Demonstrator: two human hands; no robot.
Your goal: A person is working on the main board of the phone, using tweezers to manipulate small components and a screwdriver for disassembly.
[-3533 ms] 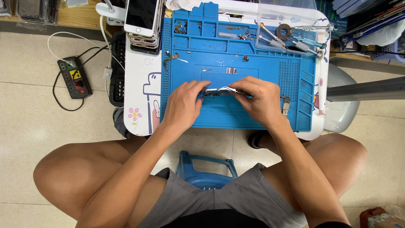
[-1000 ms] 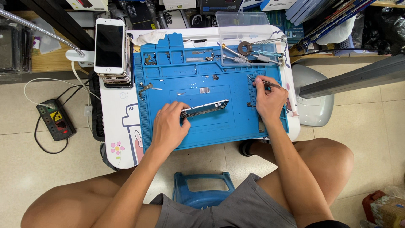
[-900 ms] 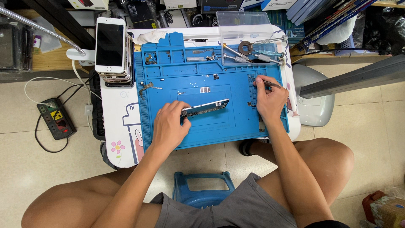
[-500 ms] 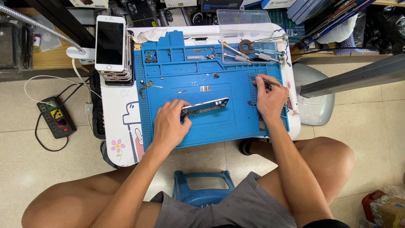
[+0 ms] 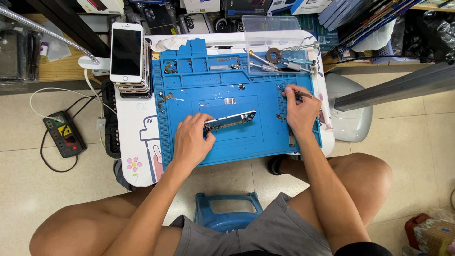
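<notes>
Two hands working over the mat [image 5: 265, 142].
Left hand [image 5: 192, 142] is pinning the phone frame [image 5: 230, 120] steady; right hand [image 5: 299, 110] is pinching tweezers [image 5: 299, 93].

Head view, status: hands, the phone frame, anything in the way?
Left hand grips phone frame, tilted on blue mat. Right hand pinches tweezers at mat's right edge. Nothing between them.

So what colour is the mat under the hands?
The mat is blue, seen in the head view.
</notes>
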